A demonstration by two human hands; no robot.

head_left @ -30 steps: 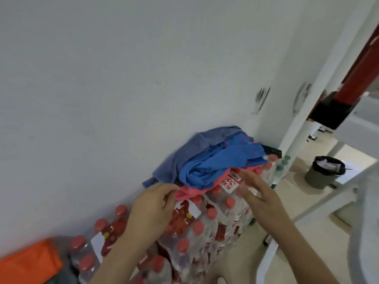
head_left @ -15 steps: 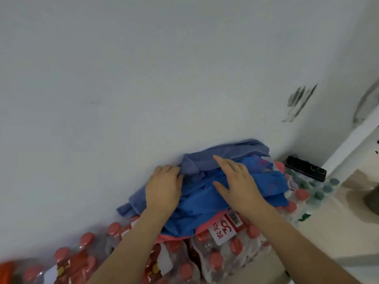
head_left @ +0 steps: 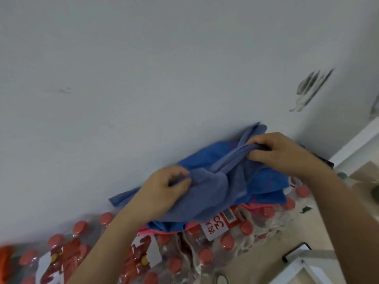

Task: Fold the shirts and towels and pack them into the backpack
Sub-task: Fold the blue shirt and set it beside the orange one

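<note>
- On top of the shrink-wrapped bottle packs (head_left: 205,253), at their edge against the wall (head_left: 164,68), a grey-blue cloth (head_left: 215,193) lies uppermost on a pile, stretched between both hands.
- The left hand (head_left: 164,193) pinches a fold at its near-left part, fingers curled.
- The right hand (head_left: 281,152) clenches a bunched ridge at its far-right end.
- Beneath lie a bright blue cloth (head_left: 266,179) and a pink cloth (head_left: 253,206).

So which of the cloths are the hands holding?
The greyish-blue cloth on top: left hand and right hand both grip it. The bright blue cloth and pink cloth lie underneath.
</note>
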